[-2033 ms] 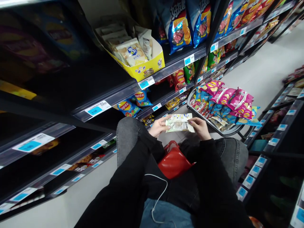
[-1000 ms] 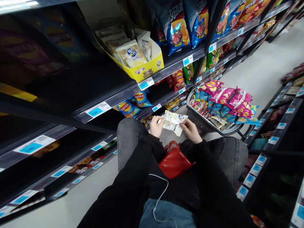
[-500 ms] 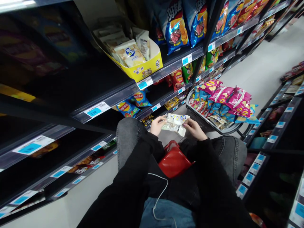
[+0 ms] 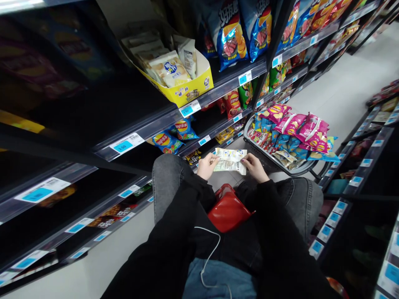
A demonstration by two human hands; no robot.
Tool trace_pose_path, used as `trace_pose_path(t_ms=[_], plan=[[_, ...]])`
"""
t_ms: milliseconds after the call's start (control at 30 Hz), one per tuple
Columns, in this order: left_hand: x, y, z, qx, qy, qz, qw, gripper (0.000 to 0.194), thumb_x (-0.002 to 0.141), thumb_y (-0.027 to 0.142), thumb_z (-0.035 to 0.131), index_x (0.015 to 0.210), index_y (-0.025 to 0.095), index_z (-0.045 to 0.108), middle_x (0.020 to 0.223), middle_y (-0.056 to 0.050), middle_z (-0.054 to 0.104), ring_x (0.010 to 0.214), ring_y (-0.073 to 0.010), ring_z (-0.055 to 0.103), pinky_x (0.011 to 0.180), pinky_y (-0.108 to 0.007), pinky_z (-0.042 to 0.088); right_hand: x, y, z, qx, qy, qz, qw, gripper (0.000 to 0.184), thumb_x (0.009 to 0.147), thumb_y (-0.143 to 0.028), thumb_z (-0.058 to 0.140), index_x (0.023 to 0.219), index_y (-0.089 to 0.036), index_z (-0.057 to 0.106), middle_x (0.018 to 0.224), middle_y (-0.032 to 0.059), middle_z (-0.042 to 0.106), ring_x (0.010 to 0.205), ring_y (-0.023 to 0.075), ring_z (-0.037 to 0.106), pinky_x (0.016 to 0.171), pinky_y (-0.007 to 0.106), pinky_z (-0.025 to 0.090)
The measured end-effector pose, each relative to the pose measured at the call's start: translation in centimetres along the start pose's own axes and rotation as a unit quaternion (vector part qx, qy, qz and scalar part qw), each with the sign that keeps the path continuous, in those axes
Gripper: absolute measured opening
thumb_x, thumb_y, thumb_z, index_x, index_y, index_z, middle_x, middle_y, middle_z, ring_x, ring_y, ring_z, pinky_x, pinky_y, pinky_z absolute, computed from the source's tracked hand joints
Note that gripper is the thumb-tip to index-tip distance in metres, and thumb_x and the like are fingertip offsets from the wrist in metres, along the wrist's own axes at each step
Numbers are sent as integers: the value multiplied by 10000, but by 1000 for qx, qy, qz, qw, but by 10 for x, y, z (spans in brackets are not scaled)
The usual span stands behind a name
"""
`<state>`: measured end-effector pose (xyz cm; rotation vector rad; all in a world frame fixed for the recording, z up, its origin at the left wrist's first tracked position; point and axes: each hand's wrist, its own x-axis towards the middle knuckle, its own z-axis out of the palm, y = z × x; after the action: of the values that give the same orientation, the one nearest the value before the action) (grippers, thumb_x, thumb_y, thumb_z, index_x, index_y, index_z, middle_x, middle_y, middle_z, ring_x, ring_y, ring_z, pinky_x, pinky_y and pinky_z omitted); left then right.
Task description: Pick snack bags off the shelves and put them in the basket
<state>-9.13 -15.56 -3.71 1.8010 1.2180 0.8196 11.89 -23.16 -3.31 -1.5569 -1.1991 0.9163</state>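
A person in black sleeves and gray jeans sits in a store aisle, holding a pale snack packet (image 4: pixel 230 161) with both hands near the center of the frame. The left hand (image 4: pixel 206 166) pinches the packet's left end between thumb and fingers, while the right hand (image 4: pixel 255 168) grips the opposite end in the same narrow hold. The packet lies lengthwise between them, its printed surface and seam facing up, above the floor and beyond a glossy red plastic object (image 4: pixel 229 211) between the legs. At right of center, a shopping basket (image 4: pixel 294 173) is heaped with snacks, pink chip bags (image 4: pixel 314 129) on top and smaller blue packets (image 4: pixel 283 140) beneath. At upper center, an open yellow carton (image 4: pixel 195 89) of similar pale packets sits on a dark shelf, just behind a blue-and-white price tag (image 4: pixel 190 109). Large blue snack bags (image 4: pixel 230 39) stand upright to the carton's right. On the shelf below, two blue Lay's bags (image 4: pixel 167 142) lie left of center. A white cord (image 4: pixel 215 251) curls across the lap at the bottom of the frame, over dark clothing and blue fabric (image 4: pixel 222 276).
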Motion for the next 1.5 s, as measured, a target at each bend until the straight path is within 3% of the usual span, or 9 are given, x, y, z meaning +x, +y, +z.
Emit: trace_pose_path(t_ms=[100,300,500,667,900,1067,1233,1333,1500], plan=[[2,1,0,34,-5,2,999,150,771,316,546,732,175,578,703,-5,629,631,-128,544,629,-232,381,1,4,9,-20,57,31,998,256,759,-427,490,658,-197,438,622,-16,487,594,126,429,570,245,328],[4,2,2,22,4,-21,1000,147,766,308,536,704,176,551,693,-6,633,669,-145,579,657,-245,414,-1,-5,21,-64,129,39,989,240,782,-416,426,659,-210,407,623,-4,508,596,139,449,579,256,332],[5,1,0,40,-11,-19,999,142,770,308,538,719,175,547,702,-4,650,662,-140,592,665,-246,428,-1,-8,22,-84,142,40,985,232,787,-402,418,652,-214,400,618,0,509,599,144,453,582,263,333],[9,0,-7,27,-53,-5,998,161,760,320,548,705,168,545,642,10,626,609,-128,574,603,-229,412,1,2,24,1,151,66,986,270,738,-437,458,602,-211,401,589,-15,477,585,126,433,566,248,338],[8,3,-14,-80,-156,-62,983,225,782,404,525,783,180,504,580,22,625,476,-143,595,475,-220,407,0,4,30,217,81,172,957,313,637,-485,546,607,-203,413,528,-47,426,489,85,377,492,226,318],[5,13,-24,109,-178,-18,978,169,836,354,477,843,195,536,662,-10,655,618,-171,641,551,-225,422,-2,3,16,150,12,128,980,318,682,-482,545,624,-200,412,550,-48,413,502,82,361,480,212,284],[4,16,-19,324,-175,60,928,217,898,324,395,931,205,574,800,-58,654,749,-184,628,640,-240,414,-3,2,6,56,-2,55,997,277,745,-451,517,664,-205,420,602,-39,424,547,96,364,500,213,294],[1,16,-16,338,-171,78,922,232,909,325,385,943,208,582,829,-64,652,769,-174,623,650,-229,406,-3,-2,3,60,3,47,997,278,756,-450,520,665,-201,436,604,-35,442,555,100,382,513,219,309],[-5,17,-15,269,-129,-1,954,237,867,399,453,907,221,606,716,-21,650,645,-153,610,582,-213,392,-4,-10,-2,88,-33,39,995,293,670,-432,646,783,-165,603,720,11,594,617,119,486,571,238,365]])
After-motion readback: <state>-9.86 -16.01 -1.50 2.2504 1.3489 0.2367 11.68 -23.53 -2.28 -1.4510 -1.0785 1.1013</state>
